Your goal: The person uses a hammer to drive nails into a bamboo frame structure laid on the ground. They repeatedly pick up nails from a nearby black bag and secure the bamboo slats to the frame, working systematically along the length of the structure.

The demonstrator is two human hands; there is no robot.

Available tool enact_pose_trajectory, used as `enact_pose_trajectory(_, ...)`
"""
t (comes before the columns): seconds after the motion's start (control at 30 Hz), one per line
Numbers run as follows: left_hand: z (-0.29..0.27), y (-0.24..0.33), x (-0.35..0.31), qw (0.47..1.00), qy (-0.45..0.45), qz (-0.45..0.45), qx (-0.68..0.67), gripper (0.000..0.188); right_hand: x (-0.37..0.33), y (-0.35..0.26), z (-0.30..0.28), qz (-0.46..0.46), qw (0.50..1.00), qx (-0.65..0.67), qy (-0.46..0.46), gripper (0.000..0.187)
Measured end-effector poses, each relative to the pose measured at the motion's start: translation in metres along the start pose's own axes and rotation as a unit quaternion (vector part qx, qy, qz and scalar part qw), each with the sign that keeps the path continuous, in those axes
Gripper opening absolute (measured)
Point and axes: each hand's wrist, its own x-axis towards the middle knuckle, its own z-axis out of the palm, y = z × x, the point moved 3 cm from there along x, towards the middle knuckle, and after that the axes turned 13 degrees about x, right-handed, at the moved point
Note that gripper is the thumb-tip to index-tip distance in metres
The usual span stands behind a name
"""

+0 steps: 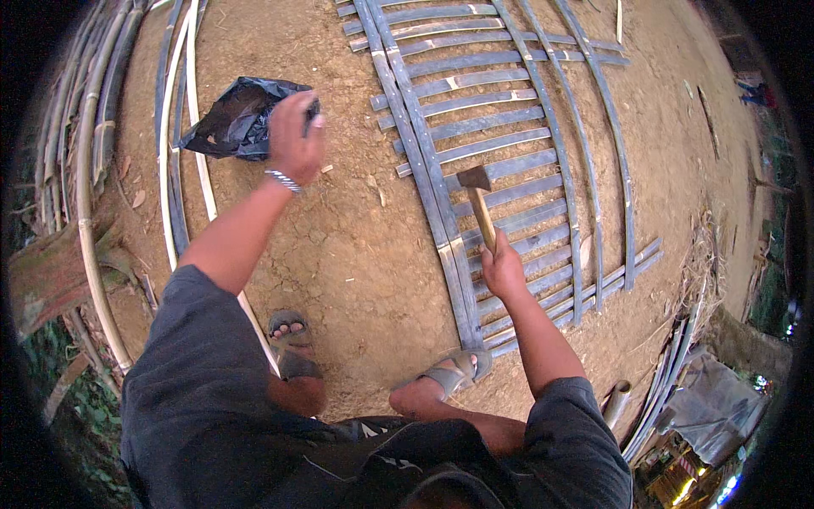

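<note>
My left hand is raised over the ground at the left, its fingers closed on the gathered rim of a black plastic bag. The bag's mouth gapes; what lies in it is too dark to make out. In my right hand is a small hatchet, gripped by its wooden handle with the head pointing away from me. That head is above a panel of split bamboo slats lying on the ground, crossed by long bamboo strips. My right sandal is at the panel's near end.
Loose bamboo strips lie left of the bag, and thick bamboo poles are piled beyond them. My left sandal stands on the bare dirt. At the lower right are more strips, a grey sheet and a short bamboo tube.
</note>
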Motion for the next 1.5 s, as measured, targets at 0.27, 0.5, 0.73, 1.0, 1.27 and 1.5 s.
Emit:
enact_pose_trajectory(0.27, 0.008, 0.06, -0.014, 0.949, -0.256, -0.139, -0.119, 0.026, 0.026, 0.003, 0.029, 0.046, 0.933, 0.328, 0.141, 0.028)
enact_pose_trajectory(0.5, 0.114, 0.186, -0.125, 0.765, -0.242, -0.506, -0.317, 0.034, 0.008, -0.009, 0.053, 0.084, 0.817, 0.528, 0.216, 0.021)
enact_pose_trajectory(0.73, 0.125, 0.188, -0.12, 0.784, -0.281, -0.545, -0.097, 0.037, -0.035, -0.003, 0.071, 0.109, 0.888, 0.415, 0.167, 0.021)
enact_pose_trajectory(1.0, 0.055, 0.079, -0.054, 0.864, -0.479, -0.104, -0.117, 0.037, -0.033, 0.006, 0.098, 0.126, 0.889, 0.396, 0.191, 0.031)
enact_pose_trajectory(1.27, -0.026, -0.115, 0.036, 0.944, -0.238, -0.192, 0.124, 0.023, -0.021, 0.013, 0.1, 0.17, 0.839, 0.483, 0.184, 0.031)
enact_pose_trajectory(1.5, 0.002, -0.097, 0.018, 0.877, -0.4, -0.122, 0.236, 0.026, -0.022, 0.026, 0.093, 0.172, 0.878, 0.412, 0.17, 0.043)
